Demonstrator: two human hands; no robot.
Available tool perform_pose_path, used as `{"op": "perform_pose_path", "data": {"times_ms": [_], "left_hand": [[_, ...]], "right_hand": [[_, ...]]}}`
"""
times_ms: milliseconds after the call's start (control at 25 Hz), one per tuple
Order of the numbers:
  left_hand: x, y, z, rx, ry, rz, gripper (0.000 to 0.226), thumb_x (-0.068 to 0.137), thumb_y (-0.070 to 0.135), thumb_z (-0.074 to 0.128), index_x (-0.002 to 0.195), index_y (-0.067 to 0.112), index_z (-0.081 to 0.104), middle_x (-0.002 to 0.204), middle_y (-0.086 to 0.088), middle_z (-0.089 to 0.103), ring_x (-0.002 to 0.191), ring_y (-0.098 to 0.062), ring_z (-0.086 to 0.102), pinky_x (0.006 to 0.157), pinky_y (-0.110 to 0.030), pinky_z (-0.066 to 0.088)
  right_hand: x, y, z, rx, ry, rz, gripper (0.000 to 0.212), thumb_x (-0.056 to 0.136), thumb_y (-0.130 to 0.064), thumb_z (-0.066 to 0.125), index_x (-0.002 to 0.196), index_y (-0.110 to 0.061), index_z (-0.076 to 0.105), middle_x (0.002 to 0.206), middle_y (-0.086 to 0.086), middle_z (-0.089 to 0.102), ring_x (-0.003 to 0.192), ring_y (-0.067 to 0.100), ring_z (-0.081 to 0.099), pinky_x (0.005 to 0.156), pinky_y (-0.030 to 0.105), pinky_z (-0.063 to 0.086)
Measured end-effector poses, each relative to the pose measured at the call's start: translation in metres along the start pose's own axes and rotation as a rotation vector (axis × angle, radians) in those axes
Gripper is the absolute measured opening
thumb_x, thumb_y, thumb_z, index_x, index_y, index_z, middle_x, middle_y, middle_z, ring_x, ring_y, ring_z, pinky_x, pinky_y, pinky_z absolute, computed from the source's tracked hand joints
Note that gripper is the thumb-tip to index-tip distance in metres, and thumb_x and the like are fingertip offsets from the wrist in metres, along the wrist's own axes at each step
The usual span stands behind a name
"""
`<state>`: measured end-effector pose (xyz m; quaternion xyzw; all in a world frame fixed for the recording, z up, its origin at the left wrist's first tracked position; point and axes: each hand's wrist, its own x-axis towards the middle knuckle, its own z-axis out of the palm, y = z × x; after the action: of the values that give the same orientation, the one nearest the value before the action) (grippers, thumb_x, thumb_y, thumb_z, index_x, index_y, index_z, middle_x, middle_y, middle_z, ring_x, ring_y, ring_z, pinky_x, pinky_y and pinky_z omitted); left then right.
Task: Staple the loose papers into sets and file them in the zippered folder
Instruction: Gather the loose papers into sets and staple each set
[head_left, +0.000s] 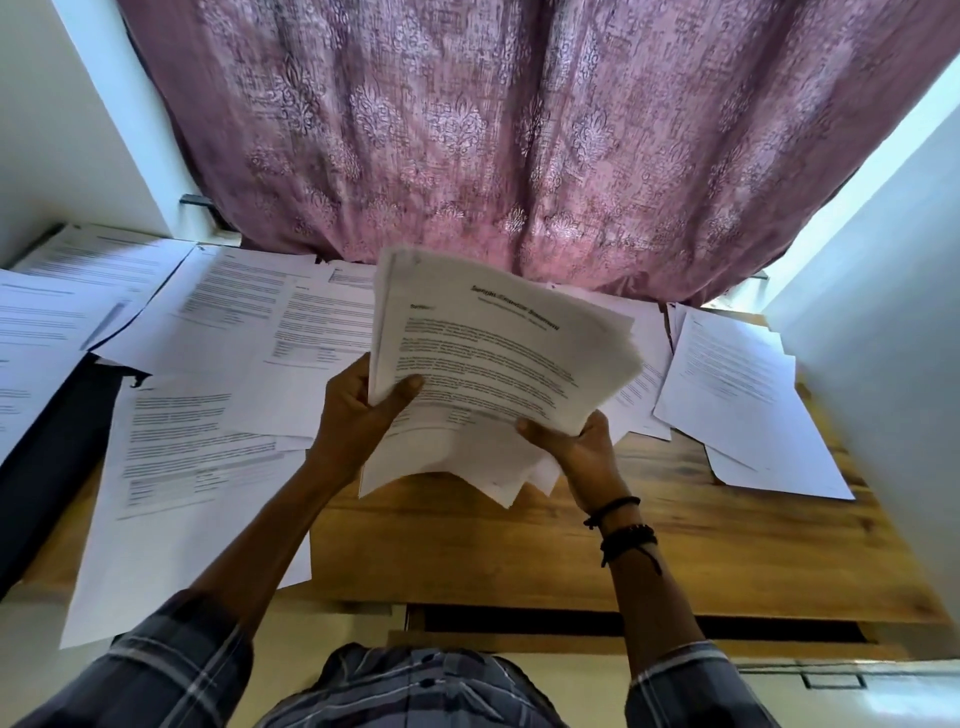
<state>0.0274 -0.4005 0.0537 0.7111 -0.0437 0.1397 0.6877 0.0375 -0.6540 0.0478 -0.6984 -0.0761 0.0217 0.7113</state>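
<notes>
A thick, uneven stack of printed papers (498, 353) is lifted above the wooden table (727, 545). My left hand (358, 410) grips its lower left corner, thumb on the top sheet. My right hand (576, 441) holds the lower right edge from below, thumb on top. Several loose sheets hang askew under the stack. More printed sheets (197, 431) lie spread over the left and back of the table, and another pile (737, 395) lies at the right. A dark flat thing (47, 467), perhaps the folder, lies at the left under papers. No stapler is in view.
A pink patterned curtain (519, 130) hangs behind the table and touches the back papers. White walls (883, 322) stand close on both sides. An open drawer slot (623, 623) shows below the table's front edge.
</notes>
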Motion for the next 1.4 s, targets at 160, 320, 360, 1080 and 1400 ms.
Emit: {"op": "perform_pose_path", "data": {"times_ms": [160,320,360,1080,1400], "left_hand": [[-0.001,-0.003,0.006,0.057,-0.027,-0.007,0.04,0.085,0.045,0.064,0.119,0.024,0.057,0.104,0.03,0.067,0.1,-0.001,0.067,0.077,-0.02,0.058],[0.007,0.005,0.011,0.107,-0.041,0.053,0.03,0.089,0.03,0.06,0.119,0.029,0.053,0.102,0.04,0.063,0.099,0.009,0.064,0.074,-0.012,0.054],[0.008,0.006,0.011,0.099,-0.031,0.068,0.031,0.091,0.03,0.061,0.121,0.024,0.053,0.104,0.038,0.063,0.1,0.007,0.064,0.075,-0.013,0.054],[0.005,-0.016,0.013,0.002,-0.013,-0.036,0.027,0.093,0.017,0.057,0.118,0.026,0.055,0.11,0.015,0.069,0.104,-0.011,0.067,0.076,-0.027,0.06],[0.003,-0.024,0.011,-0.021,0.014,-0.093,0.031,0.09,0.02,0.06,0.12,0.017,0.057,0.109,0.013,0.071,0.102,-0.013,0.068,0.076,-0.027,0.059]], "right_hand": [[-0.004,0.012,0.004,-0.085,0.036,-0.038,0.042,0.073,-0.029,0.08,0.111,-0.028,0.063,0.111,-0.007,0.071,0.105,0.014,0.068,0.079,0.032,0.059],[0.0,0.012,0.01,-0.057,0.124,-0.091,0.039,0.081,-0.002,0.074,0.108,-0.028,0.062,0.104,-0.013,0.073,0.102,0.013,0.069,0.078,0.028,0.059],[0.001,0.011,0.01,-0.055,0.131,-0.109,0.04,0.08,-0.004,0.076,0.109,-0.028,0.062,0.104,-0.011,0.073,0.102,0.014,0.069,0.079,0.03,0.059],[-0.003,0.054,0.011,-0.142,0.119,-0.004,0.024,0.087,-0.012,0.067,0.108,-0.023,0.063,0.112,-0.005,0.068,0.105,0.011,0.067,0.08,0.033,0.06],[-0.004,0.062,0.01,-0.141,0.107,0.054,0.036,0.085,-0.012,0.071,0.111,-0.032,0.057,0.115,-0.009,0.064,0.108,0.01,0.065,0.081,0.027,0.058]]}}
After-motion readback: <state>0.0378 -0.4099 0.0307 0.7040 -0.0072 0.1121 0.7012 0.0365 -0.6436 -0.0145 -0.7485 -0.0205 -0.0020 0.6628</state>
